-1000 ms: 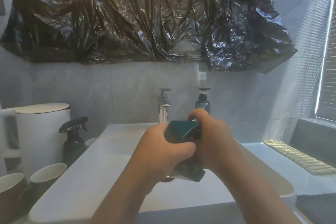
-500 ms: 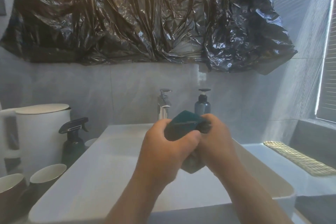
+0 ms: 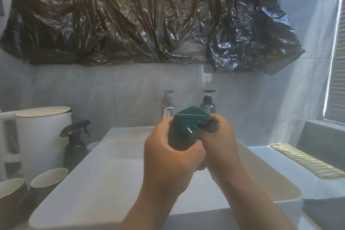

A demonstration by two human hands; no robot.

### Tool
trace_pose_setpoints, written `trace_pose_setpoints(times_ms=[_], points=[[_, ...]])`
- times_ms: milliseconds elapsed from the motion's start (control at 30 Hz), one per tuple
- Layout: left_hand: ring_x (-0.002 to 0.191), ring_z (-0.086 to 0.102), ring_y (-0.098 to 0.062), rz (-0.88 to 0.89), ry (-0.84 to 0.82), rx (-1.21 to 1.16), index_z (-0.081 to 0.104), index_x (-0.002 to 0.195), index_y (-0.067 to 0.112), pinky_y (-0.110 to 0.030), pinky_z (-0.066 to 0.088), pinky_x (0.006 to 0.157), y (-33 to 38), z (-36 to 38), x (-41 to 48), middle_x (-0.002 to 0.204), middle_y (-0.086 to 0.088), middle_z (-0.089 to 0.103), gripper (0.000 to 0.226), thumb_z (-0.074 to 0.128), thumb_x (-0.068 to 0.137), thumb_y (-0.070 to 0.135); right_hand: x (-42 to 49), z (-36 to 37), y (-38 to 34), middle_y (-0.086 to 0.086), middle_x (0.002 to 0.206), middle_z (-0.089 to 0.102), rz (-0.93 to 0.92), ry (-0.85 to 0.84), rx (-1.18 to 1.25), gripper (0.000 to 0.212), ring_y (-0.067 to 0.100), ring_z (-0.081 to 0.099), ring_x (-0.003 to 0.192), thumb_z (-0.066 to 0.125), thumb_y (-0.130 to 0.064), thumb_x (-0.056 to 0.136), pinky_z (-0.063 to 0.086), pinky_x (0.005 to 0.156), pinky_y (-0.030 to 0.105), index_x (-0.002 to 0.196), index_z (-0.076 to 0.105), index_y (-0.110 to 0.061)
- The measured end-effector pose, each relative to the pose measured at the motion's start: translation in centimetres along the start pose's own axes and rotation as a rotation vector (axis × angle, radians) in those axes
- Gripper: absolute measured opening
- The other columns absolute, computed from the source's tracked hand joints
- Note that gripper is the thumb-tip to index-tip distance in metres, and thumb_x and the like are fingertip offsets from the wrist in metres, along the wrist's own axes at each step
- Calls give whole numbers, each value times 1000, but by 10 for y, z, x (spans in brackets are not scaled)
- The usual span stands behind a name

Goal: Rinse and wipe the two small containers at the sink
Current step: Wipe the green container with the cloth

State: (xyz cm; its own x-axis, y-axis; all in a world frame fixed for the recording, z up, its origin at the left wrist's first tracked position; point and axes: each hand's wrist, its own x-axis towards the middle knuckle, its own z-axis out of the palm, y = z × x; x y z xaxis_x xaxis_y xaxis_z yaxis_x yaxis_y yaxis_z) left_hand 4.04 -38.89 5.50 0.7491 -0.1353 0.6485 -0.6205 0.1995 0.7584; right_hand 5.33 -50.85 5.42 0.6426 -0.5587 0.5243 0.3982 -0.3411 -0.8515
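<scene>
While the left hand (image 3: 168, 157) grips a glossy dark-green faceted container (image 3: 184, 129) over a white sink (image 3: 93, 201), the right hand (image 3: 220, 147) clutches a dark cloth (image 3: 211, 127).

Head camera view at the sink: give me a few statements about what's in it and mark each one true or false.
1. The left hand and right hand both grip the green container. True.
2. The spray bottle stands to the right of the sink. False: it stands to the left, beside the white kettle.
3. A pump bottle stands beside the faucet. True.
4. The green container rests on the bottom of the basin. False: the hands hold it up above the basin.
5. A black plastic sheet hangs on the wall above the sink. True.
</scene>
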Motion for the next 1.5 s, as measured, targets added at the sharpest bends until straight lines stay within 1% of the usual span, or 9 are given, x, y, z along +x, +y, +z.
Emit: trace_pose_setpoints(times_ms=[133,233,400,567,833,967,1133,1333,1500], points=[[72,72,-17,-133,-147,137,67,95,25,-28,55,56,1,-9,10,79,3,74,38,71,57,27,2,-10,0,-12,63,68,-99,-19,-161,16,4,64,60,71,-11,78,52,54,21,80,61,-23],[67,67,-42,-217,-181,124,69,92,17,-56,55,52,2,-13,15,76,-14,72,35,68,57,21,-2,-12,-3,-10,62,67,-181,-76,-309,30,2,66,65,70,-6,79,53,54,19,78,53,-31],[48,60,-9,-33,-33,62,69,79,17,-20,46,45,5,-4,4,57,6,65,26,63,54,11,-2,-7,-5,-22,69,68,-178,16,-162,27,-3,61,60,76,-11,76,42,49,8,81,56,-28],[67,70,-17,-13,-13,79,69,95,26,-42,62,60,-1,0,-2,75,5,73,40,72,56,17,-3,6,6,0,72,68,72,-27,192,42,20,60,64,70,-31,55,50,57,33,89,63,-7],[64,64,-20,-237,-208,47,71,86,14,-37,53,61,-7,-18,18,71,-8,70,31,74,56,24,-7,-7,-3,-9,65,65,-210,-47,-320,26,4,62,66,71,-8,75,47,52,15,81,53,-25],[62,63,-15,-121,-80,-45,72,89,13,-27,50,55,-10,-8,11,68,2,68,33,73,56,16,-6,-2,-3,-12,61,63,-106,49,-137,20,-1,60,59,71,-12,76,42,48,11,81,55,-22],[84,73,-24,-73,-81,-13,68,106,29,-50,62,71,-10,2,2,91,1,75,57,80,51,31,-4,1,-5,2,52,52,110,-29,170,14,18,45,50,61,-12,71,38,46,30,60,54,-10],[73,72,-31,-227,-219,31,72,99,21,-57,59,64,-2,-12,13,81,-5,75,43,79,57,28,-8,-11,-7,-7,65,65,-105,-19,-246,22,1,62,57,71,-9,77,46,45,15,86,56,-23],[75,72,-38,-284,-256,36,73,95,13,-65,58,72,-1,-20,17,80,-14,74,38,77,59,26,-8,-10,-7,-8,66,63,-192,-89,-461,26,5,60,61,70,-12,79,53,58,29,87,50,-27]])
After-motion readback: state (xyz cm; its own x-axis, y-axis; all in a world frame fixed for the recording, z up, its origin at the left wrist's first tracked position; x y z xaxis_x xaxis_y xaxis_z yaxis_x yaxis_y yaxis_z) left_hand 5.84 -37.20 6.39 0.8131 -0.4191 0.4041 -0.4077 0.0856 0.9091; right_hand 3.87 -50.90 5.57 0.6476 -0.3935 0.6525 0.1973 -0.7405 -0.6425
